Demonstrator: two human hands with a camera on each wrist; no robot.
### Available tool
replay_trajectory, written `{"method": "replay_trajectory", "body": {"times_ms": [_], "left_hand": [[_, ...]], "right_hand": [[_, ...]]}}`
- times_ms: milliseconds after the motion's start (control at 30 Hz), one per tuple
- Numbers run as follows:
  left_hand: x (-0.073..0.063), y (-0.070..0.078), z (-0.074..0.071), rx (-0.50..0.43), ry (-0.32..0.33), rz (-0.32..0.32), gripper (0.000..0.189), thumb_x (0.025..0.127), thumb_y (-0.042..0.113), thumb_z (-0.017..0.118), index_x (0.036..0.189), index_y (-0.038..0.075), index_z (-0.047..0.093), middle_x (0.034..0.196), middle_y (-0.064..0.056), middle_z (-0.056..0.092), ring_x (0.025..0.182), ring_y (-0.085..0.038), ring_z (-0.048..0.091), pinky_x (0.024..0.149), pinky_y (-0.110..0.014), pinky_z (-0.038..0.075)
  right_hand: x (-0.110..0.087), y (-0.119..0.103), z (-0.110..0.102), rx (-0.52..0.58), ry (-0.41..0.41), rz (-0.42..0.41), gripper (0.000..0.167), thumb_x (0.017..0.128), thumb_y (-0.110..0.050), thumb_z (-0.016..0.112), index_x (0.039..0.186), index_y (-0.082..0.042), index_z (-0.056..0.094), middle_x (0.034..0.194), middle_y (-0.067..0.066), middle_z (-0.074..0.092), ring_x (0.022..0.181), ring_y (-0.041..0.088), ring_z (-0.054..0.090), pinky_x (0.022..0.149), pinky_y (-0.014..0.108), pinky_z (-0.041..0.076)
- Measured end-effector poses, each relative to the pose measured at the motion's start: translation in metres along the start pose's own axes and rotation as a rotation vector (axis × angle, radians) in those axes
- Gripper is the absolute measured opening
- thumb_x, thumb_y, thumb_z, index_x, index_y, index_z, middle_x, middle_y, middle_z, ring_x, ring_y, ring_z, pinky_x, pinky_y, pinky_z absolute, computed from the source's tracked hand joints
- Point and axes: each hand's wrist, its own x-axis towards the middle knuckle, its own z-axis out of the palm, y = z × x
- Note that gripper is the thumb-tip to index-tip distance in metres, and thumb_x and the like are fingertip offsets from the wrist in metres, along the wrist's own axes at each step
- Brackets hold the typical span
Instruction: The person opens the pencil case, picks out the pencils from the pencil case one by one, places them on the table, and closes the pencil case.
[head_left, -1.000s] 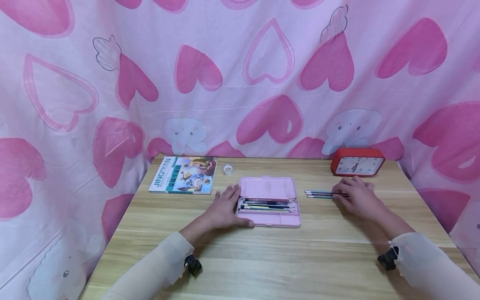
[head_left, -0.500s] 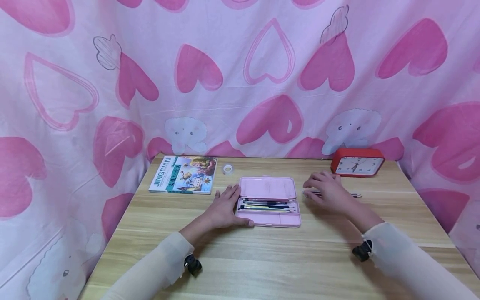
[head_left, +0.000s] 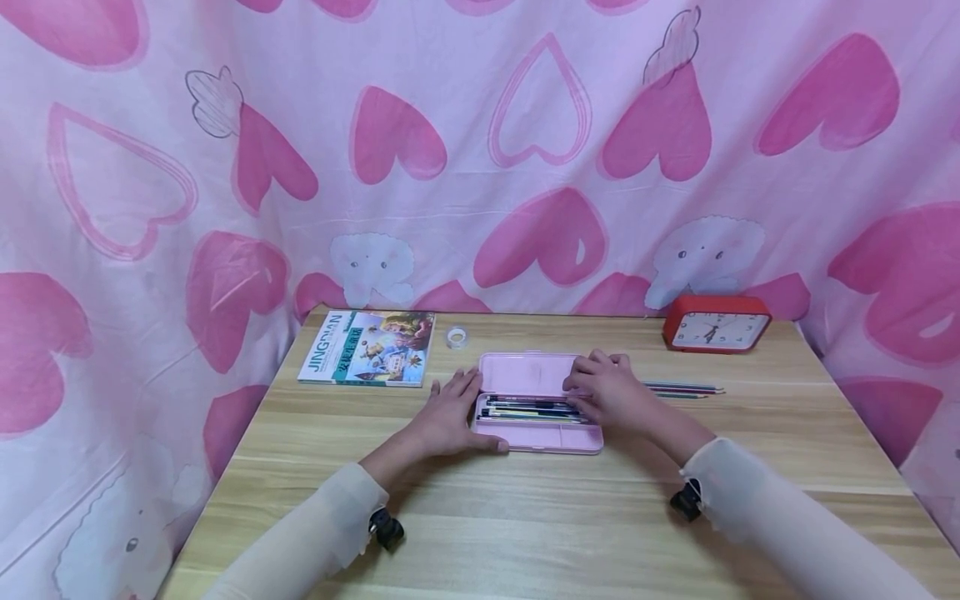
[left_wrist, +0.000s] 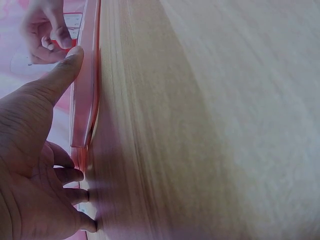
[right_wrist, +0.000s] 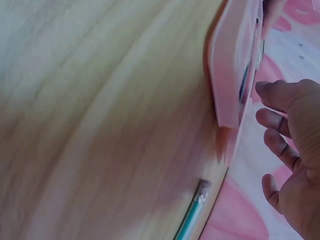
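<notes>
A pink pencil case [head_left: 517, 437] lies open on the wooden table, its lid [head_left: 521, 373] folded back. Several pens and pencils [head_left: 534, 412] fill its upper compartment. My left hand [head_left: 446, 423] rests against the case's left end, fingers spread and thumb along the front edge. My right hand [head_left: 611, 393] is over the case's right end, fingertips close to the pens. In the right wrist view its fingers [right_wrist: 274, 120] are loosely bent, with nothing visible between them. Behind that hand lie loose pencils [head_left: 684, 388], partly hidden by the wrist; a green pencil [right_wrist: 191, 212] shows its eraser end.
A red clock [head_left: 717, 325] stands at the back right. A roll of clear tape [head_left: 456, 337] and a picture book [head_left: 367, 350] lie at the back left. Behind the table [head_left: 525, 525] hangs a pink curtain [head_left: 465, 217] with hearts.
My right hand has moved left, from the far end of the loose pencils, along them, to the pencil case. The pencils are still on the table. My left hand has stayed at the case.
</notes>
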Motion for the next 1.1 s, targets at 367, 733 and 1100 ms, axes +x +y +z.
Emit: {"method": "replay_trajectory", "body": {"times_ms": [367,733,1100], "left_hand": [[-0.001,0.001,-0.002,-0.010,0.005,0.005,0.139,0.079,0.082,0.084,0.178,0.012,0.018,0.188,-0.006,0.015,0.176,-0.034,0.005,0.142,-0.064,0.001],[-0.001,0.001,-0.001,-0.016,0.006,0.005,0.139,0.079,0.081,0.085,0.178,0.011,0.018,0.188,-0.006,0.015,0.176,-0.034,0.006,0.142,-0.064,0.002],[-0.001,0.000,-0.001,-0.009,0.003,0.004,0.138,0.080,0.082,0.083,0.178,0.012,0.017,0.188,-0.006,0.014,0.176,-0.034,0.005,0.142,-0.063,0.001]], "right_hand": [[0.007,-0.006,0.013,-0.066,0.020,-0.047,0.020,0.097,-0.020,0.088,0.116,-0.022,0.084,0.110,-0.005,0.071,0.111,0.022,0.058,0.109,0.069,0.044],[0.011,-0.012,0.015,-0.132,0.016,-0.051,0.018,0.098,-0.019,0.086,0.115,-0.022,0.084,0.107,-0.004,0.073,0.108,0.022,0.059,0.109,0.068,0.046],[0.014,-0.021,0.014,-0.247,-0.034,-0.019,0.023,0.096,-0.021,0.088,0.119,-0.020,0.083,0.110,0.000,0.072,0.109,0.024,0.059,0.108,0.064,0.047]]}}
